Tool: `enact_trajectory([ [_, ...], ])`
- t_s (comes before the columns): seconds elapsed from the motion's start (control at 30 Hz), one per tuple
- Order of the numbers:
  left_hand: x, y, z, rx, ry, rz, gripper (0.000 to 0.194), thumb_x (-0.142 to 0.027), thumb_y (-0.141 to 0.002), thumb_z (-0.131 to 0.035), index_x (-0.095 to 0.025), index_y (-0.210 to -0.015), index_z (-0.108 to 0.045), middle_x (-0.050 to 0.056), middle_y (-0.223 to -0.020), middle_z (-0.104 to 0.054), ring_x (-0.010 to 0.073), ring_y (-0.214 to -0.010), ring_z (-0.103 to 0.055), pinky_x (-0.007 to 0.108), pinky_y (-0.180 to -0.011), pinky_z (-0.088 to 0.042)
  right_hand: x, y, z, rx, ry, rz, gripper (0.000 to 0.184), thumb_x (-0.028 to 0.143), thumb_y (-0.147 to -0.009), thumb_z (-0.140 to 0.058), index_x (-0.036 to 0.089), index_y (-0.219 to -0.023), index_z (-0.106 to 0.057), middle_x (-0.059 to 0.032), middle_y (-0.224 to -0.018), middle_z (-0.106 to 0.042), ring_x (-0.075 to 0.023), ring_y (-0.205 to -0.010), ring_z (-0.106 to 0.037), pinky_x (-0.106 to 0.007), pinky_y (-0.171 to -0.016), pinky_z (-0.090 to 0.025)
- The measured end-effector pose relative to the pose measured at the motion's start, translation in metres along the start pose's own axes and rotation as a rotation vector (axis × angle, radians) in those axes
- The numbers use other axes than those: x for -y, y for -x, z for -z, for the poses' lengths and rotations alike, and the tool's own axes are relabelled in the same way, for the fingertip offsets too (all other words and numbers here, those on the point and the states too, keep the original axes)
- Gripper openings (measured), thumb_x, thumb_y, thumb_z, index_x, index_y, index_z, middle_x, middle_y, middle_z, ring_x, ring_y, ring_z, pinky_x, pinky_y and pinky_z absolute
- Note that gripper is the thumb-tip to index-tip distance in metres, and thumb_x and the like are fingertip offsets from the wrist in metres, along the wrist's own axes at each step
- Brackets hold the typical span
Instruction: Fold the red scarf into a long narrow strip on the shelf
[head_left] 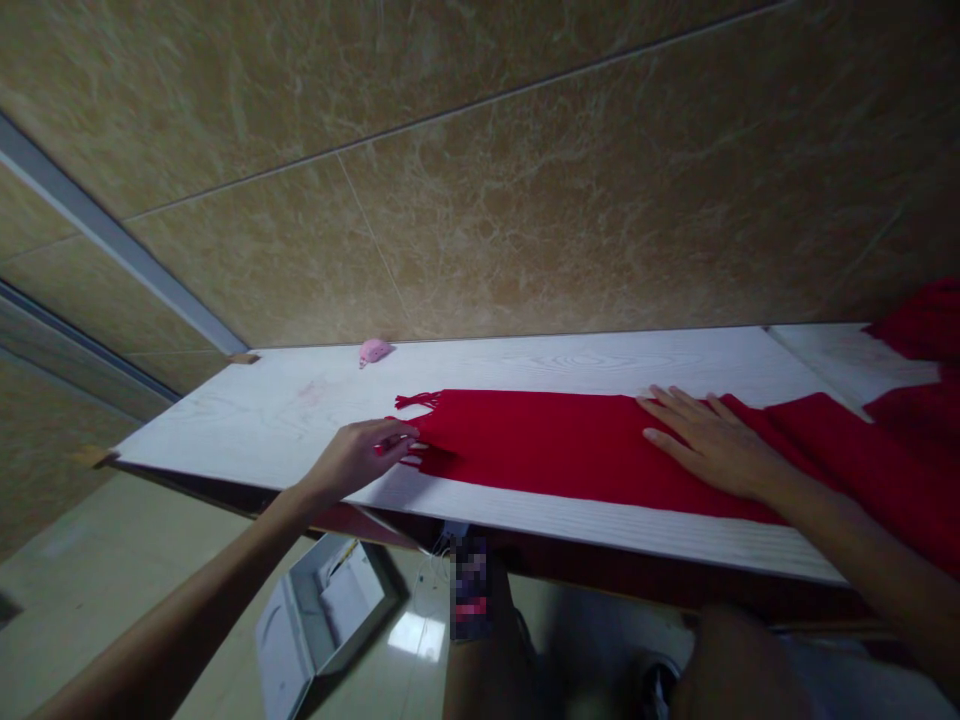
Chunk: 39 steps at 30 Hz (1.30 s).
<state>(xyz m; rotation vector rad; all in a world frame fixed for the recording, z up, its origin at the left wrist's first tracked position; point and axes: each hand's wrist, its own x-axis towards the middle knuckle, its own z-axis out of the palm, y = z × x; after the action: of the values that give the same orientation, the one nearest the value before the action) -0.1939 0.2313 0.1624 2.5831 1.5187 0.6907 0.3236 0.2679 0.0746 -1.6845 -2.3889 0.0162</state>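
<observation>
The right hand (712,445) lies spread flat on a red scarf (570,450) along a white bench (285,420); the left hand (354,460) pinches its fringed end. An uneven pull could skew the scarf. A small pink object (373,351) sits beyond.

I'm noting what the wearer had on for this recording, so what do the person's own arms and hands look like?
The left hand and right hand are bare, with no gloves or visible rings. The left forearm and right forearm are also bare: no sleeve, watch, bracelet or cable shows in this dim view.
</observation>
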Motion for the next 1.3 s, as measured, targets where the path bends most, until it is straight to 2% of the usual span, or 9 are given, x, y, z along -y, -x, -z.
enact_trajectory([
  [0.13, -0.013, 0.005, -0.002, -0.05, 0.323, 0.212, 0.031, -0.051, -0.083, -0.074, -0.022, -0.092, -0.081, 0.005, -0.084, -0.08, 0.0199, -0.069, -0.073, 0.028, -0.068, -0.06, 0.004, 0.0, 0.005, 0.014, 0.007, 0.001, 0.071, 0.065, -0.102, -0.024, 0.028, -0.16, -0.044, -0.0062, -0.167, -0.036, -0.0329, -0.155, -0.031, -0.064, -0.125, -0.025],
  [0.23, -0.022, 0.004, -0.009, -0.154, 0.694, 0.514, 0.048, -0.058, -0.064, -0.089, -0.016, -0.085, -0.08, 0.011, -0.08, -0.079, 0.0245, -0.07, -0.074, 0.031, -0.064, -0.062, 0.005, 0.0, 0.007, 0.013, 0.005, 0.008, 0.069, 0.064, -0.103, -0.023, 0.029, -0.16, -0.044, -0.0058, -0.167, -0.036, -0.0336, -0.155, -0.031, -0.065, -0.125, -0.026],
  [0.33, -0.03, -0.001, -0.023, -0.325, 0.998, 0.783, 0.047, -0.047, -0.056, -0.096, -0.012, -0.079, -0.076, 0.01, -0.071, -0.076, 0.0217, -0.064, -0.073, 0.028, -0.061, -0.061, 0.003, 0.001, 0.005, -0.001, 0.005, 0.017, 0.068, 0.063, -0.104, -0.024, 0.032, -0.16, -0.044, -0.0049, -0.167, -0.036, -0.0344, -0.154, -0.032, -0.066, -0.124, -0.028],
  [0.43, -0.037, -0.008, -0.036, -0.444, 1.214, 0.892, 0.028, -0.024, -0.061, -0.092, -0.014, -0.076, -0.069, 0.005, -0.07, -0.073, 0.0159, -0.064, -0.071, 0.025, -0.066, -0.061, -0.001, 0.001, 0.0, -0.026, 0.005, 0.029, 0.066, 0.062, -0.104, -0.024, 0.033, -0.16, -0.043, -0.0041, -0.167, -0.037, -0.0343, -0.154, -0.033, -0.066, -0.124, -0.027],
  [0.63, -0.049, -0.016, -0.047, -0.466, 1.474, 0.91, 0.02, -0.008, -0.071, -0.073, -0.02, -0.084, -0.062, 0.004, -0.093, -0.075, 0.0149, -0.091, -0.073, 0.026, -0.084, -0.061, -0.002, -0.001, -0.003, -0.03, -0.008, 0.031, 0.068, 0.064, -0.103, -0.025, 0.032, -0.159, -0.045, -0.0047, -0.167, -0.038, -0.0338, -0.154, -0.033, -0.065, -0.124, -0.028],
  [0.8, -0.061, -0.02, -0.055, -0.656, 1.553, 0.806, 0.035, -0.012, -0.07, -0.073, -0.027, -0.099, -0.061, -0.002, -0.095, -0.072, 0.0119, -0.092, -0.07, 0.022, -0.082, -0.058, -0.001, -0.001, -0.002, -0.033, -0.018, 0.023, 0.07, 0.065, -0.102, -0.025, 0.03, -0.158, -0.047, -0.0062, -0.166, -0.039, -0.0347, -0.153, -0.034, -0.066, -0.124, -0.026],
  [0.97, -0.068, -0.018, -0.065, -0.644, 1.426, 0.776, 0.042, -0.016, -0.065, -0.079, -0.027, -0.103, -0.063, -0.001, -0.094, -0.072, 0.0138, -0.09, -0.07, 0.024, -0.079, -0.056, 0.001, -0.001, -0.001, -0.038, -0.025, 0.025, 0.07, 0.065, -0.102, -0.024, 0.03, -0.157, -0.048, -0.0053, -0.166, -0.04, -0.0342, -0.154, -0.033, -0.066, -0.124, -0.027],
  [1.13, -0.061, 0.003, -0.059, -0.662, 1.264, 0.82, 0.052, -0.027, -0.057, -0.091, -0.022, -0.103, -0.069, -0.005, -0.074, -0.066, 0.0087, -0.064, -0.06, 0.022, -0.066, -0.052, -0.001, -0.002, -0.004, -0.061, -0.029, 0.034, 0.067, 0.065, -0.102, -0.024, 0.034, -0.157, -0.048, -0.0037, -0.166, -0.04, -0.0344, -0.153, -0.035, -0.066, -0.124, -0.028],
  [1.3, -0.05, 0.02, -0.054, -0.643, 1.135, 0.859, 0.053, -0.035, -0.049, -0.097, -0.018, -0.092, -0.069, -0.001, -0.084, -0.07, 0.0129, -0.073, -0.065, 0.025, -0.066, -0.058, -0.002, -0.002, -0.006, -0.058, -0.033, 0.016, 0.069, 0.065, -0.101, -0.025, 0.032, -0.157, -0.048, -0.004, -0.166, -0.039, -0.0355, -0.154, -0.033, -0.067, -0.125, -0.025],
])
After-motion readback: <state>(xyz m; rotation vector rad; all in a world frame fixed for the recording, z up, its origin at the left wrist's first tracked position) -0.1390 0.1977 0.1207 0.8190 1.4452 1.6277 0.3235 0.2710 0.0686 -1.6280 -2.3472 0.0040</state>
